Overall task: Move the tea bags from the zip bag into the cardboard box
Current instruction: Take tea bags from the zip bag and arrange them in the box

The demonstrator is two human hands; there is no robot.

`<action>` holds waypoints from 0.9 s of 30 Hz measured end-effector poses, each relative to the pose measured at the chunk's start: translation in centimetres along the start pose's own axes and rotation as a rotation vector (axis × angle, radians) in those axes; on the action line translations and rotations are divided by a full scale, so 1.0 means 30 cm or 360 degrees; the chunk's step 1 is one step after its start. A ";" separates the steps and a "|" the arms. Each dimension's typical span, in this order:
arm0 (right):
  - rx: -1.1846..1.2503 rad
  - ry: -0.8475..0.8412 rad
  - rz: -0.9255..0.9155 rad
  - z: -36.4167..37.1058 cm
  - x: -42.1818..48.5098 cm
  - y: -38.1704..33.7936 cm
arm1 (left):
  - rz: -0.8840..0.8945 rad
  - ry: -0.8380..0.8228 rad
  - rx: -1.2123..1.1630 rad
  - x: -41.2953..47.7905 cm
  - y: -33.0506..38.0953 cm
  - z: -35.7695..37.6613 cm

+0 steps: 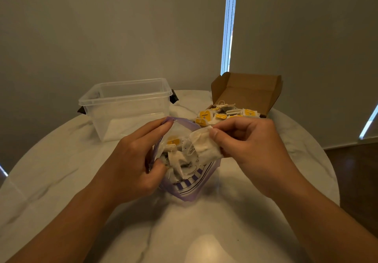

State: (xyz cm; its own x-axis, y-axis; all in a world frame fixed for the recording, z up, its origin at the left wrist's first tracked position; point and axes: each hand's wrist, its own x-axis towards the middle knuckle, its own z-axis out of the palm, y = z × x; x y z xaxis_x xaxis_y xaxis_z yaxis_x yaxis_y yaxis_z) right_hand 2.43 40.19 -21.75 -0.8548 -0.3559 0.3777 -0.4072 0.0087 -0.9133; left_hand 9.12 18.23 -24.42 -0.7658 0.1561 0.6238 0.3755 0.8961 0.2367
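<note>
On the marble worktop (204, 232), the left hand (133, 160) has its grip closed on the purple rim of the zip bag (190, 183), holding the mouth open. The right hand (251, 146) has its grip pinched tight on one pale tea bag (206, 148), just above that mouth. Behind them, the open cardboard box (251, 91) holds a heap of sachets (221, 115); one of their yellow tags (204, 114) reads "MOMENT". A clear plastic tub (126, 103) stands to the left.
</note>
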 end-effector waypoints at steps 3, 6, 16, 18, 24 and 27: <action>0.0281 -0.0003 0.0127 -0.033 0.020 -0.020 | 0.0000 0.0006 0.0000 -0.002 -0.001 0.002; 0.0512 0.0018 0.0217 -0.082 0.060 -0.025 | -0.0014 0.0015 -0.0010 -0.005 -0.005 0.001; 0.0102 0.0516 0.0213 -0.258 0.299 0.083 | 0.0020 -0.0066 -0.0106 0.003 0.011 -0.008; -0.0136 0.0542 0.0175 -0.266 0.312 0.104 | 0.0026 -0.0067 -0.0153 0.005 0.012 -0.009; -0.0555 0.0283 0.0140 -0.273 0.297 0.139 | 0.0038 -0.0063 -0.0182 0.006 0.015 -0.005; -0.0764 0.0250 0.0095 -0.275 0.286 0.138 | 0.0037 -0.0049 -0.0177 0.004 0.010 -0.002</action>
State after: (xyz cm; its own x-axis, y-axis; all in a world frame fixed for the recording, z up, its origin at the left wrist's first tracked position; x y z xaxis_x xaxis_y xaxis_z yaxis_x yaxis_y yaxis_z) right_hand -9.24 44.88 -21.02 -0.9041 -0.1969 0.3792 -0.4266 0.4662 -0.7750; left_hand 9.17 18.49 -24.23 -0.7712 0.1907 0.6073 0.4478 0.8406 0.3047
